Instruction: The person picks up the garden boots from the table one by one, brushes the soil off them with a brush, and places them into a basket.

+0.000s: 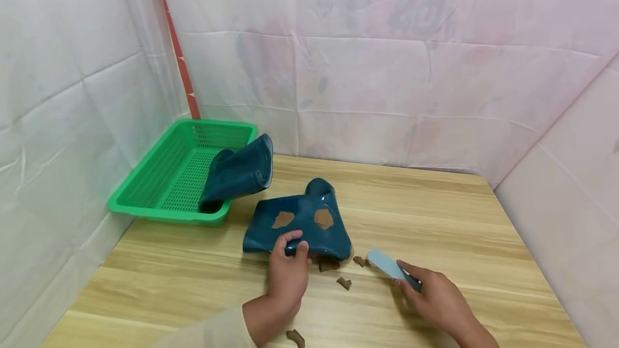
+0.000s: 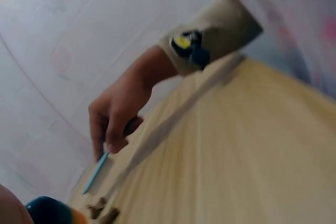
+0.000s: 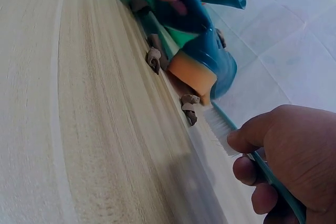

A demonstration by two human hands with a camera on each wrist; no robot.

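The left hand (image 1: 288, 278) grips the dark teal boot (image 1: 300, 214) at the side of it nearest the desk's near edge, thumb and fingers curled round the rubber. The boot lies just beyond this hand, on the left half of the desk (image 1: 425, 203), its shaft towards the left edge and its foot end towards the right. Two brown patches (image 1: 283, 219) sit on its upper side, just past the left hand's fingertips.

The right hand (image 1: 437, 297), closer to the desk's right edge, has its fingers and thumb closed round a light blue brush (image 1: 385, 265) with pale bristles. The brush points from this hand towards the boot's foot end, with a short gap between; its tip is right beside a brown clump. More brown pieces (image 1: 345, 283) lie between the boot and the near edge, one of them well towards that edge.

In the desk's far left corner stands a green basket (image 1: 164, 215). A second teal boot (image 1: 239, 171) leans over its rim, beyond the first boot and apart from both hands.
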